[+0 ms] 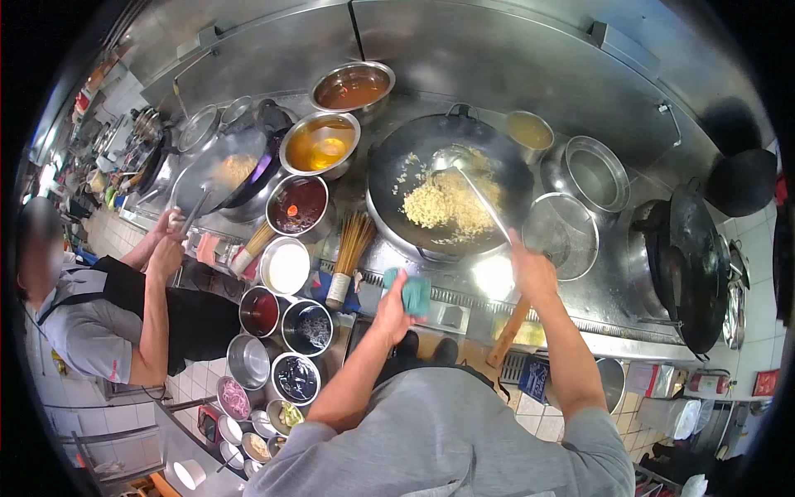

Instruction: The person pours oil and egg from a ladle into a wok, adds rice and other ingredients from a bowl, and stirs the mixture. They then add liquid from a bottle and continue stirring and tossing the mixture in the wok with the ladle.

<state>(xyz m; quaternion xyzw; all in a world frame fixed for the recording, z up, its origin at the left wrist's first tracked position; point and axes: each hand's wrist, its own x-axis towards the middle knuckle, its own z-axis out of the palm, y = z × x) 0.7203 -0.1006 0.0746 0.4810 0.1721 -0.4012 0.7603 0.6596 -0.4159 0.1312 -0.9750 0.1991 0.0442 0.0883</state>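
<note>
My right hand [532, 272] grips a long ladle [483, 201] whose wooden handle runs down past my wrist. The ladle's metal bowl rests among pale yellow fried rice [428, 205] in a large black wok [387, 186]. In my left hand [391, 313] is a folded green cloth [417, 296], held in front of the stove edge, below the wok and apart from it. A bamboo wok brush [352, 248] stands to the left of the cloth, bristles up.
Steel bowls of amber liquid [325, 142] and dark red sauce [298, 207] line the left side. A round mesh strainer [561, 237] and a steel pot [595, 176] sit to the right. A co-worker [108, 306] handles another wok at left.
</note>
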